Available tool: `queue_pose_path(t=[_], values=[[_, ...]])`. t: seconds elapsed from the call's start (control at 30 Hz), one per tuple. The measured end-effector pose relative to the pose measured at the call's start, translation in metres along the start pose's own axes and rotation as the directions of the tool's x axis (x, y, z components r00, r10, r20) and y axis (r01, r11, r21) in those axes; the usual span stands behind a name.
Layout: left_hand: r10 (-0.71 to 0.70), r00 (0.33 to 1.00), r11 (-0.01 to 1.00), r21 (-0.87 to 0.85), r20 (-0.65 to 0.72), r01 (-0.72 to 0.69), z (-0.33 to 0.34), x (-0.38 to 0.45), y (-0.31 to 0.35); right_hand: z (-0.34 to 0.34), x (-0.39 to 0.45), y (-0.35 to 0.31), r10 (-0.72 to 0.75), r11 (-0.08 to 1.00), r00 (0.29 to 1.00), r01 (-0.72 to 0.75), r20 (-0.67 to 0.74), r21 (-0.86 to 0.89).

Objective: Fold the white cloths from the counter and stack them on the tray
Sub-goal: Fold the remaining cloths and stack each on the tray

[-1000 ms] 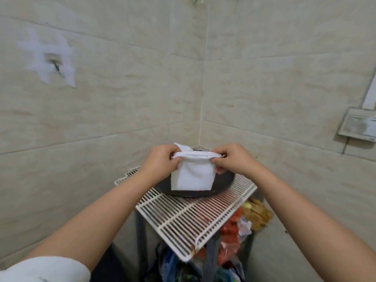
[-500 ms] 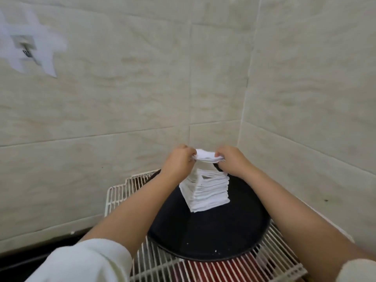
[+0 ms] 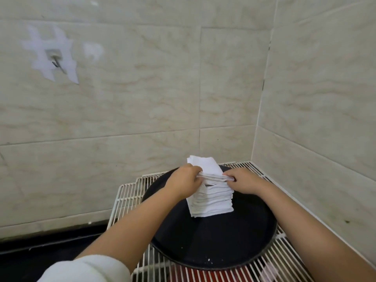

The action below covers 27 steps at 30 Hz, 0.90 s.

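Head view: both hands, left (image 3: 184, 183) and right (image 3: 244, 181), pinch a folded cloth (image 3: 205, 166) atop the stack (image 3: 211, 202) on the tray (image 3: 223, 247).

Both bare forearms reach forward and converge near the middle of the view. The left hand (image 3: 184, 183) has its fingers (image 3: 196, 176) curled, pinching the near left edge of a folded white cloth (image 3: 205, 166). The right hand (image 3: 244, 183) mirrors it, knuckles up, pinching the near right edge.
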<state>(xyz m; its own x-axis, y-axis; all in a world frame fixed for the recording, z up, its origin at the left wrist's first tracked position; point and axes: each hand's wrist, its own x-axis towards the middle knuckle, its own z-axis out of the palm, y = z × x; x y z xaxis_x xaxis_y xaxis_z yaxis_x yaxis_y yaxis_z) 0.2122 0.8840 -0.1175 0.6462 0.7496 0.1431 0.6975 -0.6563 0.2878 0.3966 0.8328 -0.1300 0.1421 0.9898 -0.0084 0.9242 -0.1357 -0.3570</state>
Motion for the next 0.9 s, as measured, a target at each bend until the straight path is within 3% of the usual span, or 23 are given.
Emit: queue_pose_path(t=[0.17, 0.27, 0.4, 0.6, 0.73, 0.9], values=[[-0.006, 1.0, 0.991, 0.133, 0.017, 0.004, -0.022, -0.037, -0.001, -0.013, -0.014, -0.04, -0.001, 0.988, 1.0, 0.005, 0.029, -0.152], [-0.106, 0.993, 0.977, 0.179, -0.061, 0.115, -0.046, -0.077, -0.034, -0.015, -0.027, -0.105, -0.16, 0.97, 0.985, 0.146, -0.059, -0.196], [-0.297, 0.938, 0.913, 0.236, -0.178, 0.334, -0.098, -0.159, -0.1, 0.008, -0.046, -0.227, -0.401, 0.91, 0.911, 0.383, -0.095, -0.161], [-0.518, 0.77, 0.684, 0.36, -0.372, 0.634, -0.195, -0.348, -0.191, 0.066, -0.096, -0.435, -0.66, 0.75, 0.741, 0.645, -0.125, -0.144], [-0.666, 0.594, 0.481, 0.349, -0.452, 0.804, -0.233, -0.493, -0.244, 0.116, -0.146, -0.571, -0.782, 0.623, 0.618, 0.777, -0.077, -0.089], [-0.773, 0.393, 0.296, 0.263, -0.499, 0.918, -0.249, -0.642, -0.294, 0.183, -0.199, -0.713, -0.882, 0.471, 0.471, 0.882, 0.012, -0.001]])
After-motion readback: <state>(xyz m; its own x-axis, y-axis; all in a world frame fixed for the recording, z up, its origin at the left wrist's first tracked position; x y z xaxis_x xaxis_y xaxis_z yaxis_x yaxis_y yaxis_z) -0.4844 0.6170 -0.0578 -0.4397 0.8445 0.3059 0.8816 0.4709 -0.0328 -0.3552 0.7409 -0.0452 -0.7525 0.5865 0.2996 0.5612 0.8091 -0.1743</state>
